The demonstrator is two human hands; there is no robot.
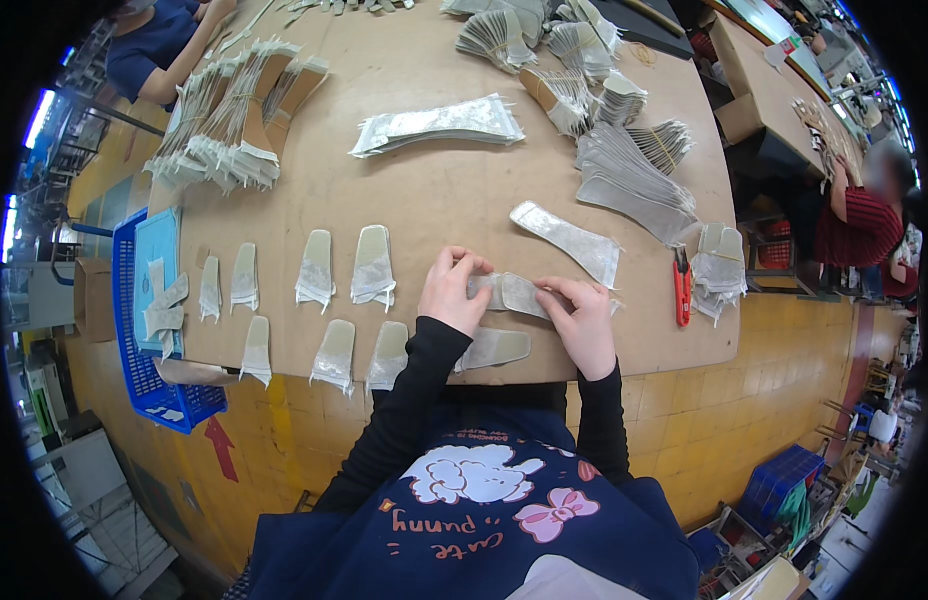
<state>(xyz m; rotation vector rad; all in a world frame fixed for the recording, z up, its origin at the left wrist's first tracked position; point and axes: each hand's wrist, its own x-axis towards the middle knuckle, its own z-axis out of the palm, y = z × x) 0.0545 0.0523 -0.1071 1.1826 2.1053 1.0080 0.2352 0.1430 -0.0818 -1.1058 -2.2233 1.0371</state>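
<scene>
Head view, centre of frame: a pale grey strip [514, 294] lies flat near the front edge of the desk [434, 190], held at both ends.
Left hand [452, 292]: fingers [462, 262] curled over the strip's left end, pinching it, thumb side toward the strip.
Right hand [586, 322]: fingers [556, 290] pressed down on the strip's right end, gripping it against the desk.
Strip and fingers: its middle shows bare between the two hands; both ends are hidden under fingertips.
Just below the hands: a second piece [494, 348] on the desk edge, untouched.
Left of centre: two rows of cut pieces [372, 268] laid apart from each other.
Right of the right hand: a red cutter [682, 285], near but apart.
Above right: a longer strip [569, 240] lying slanted.
Upper frame: bundles [234, 115] stacked.
Left edge: blue basket [144, 370] beside the desk.
</scene>
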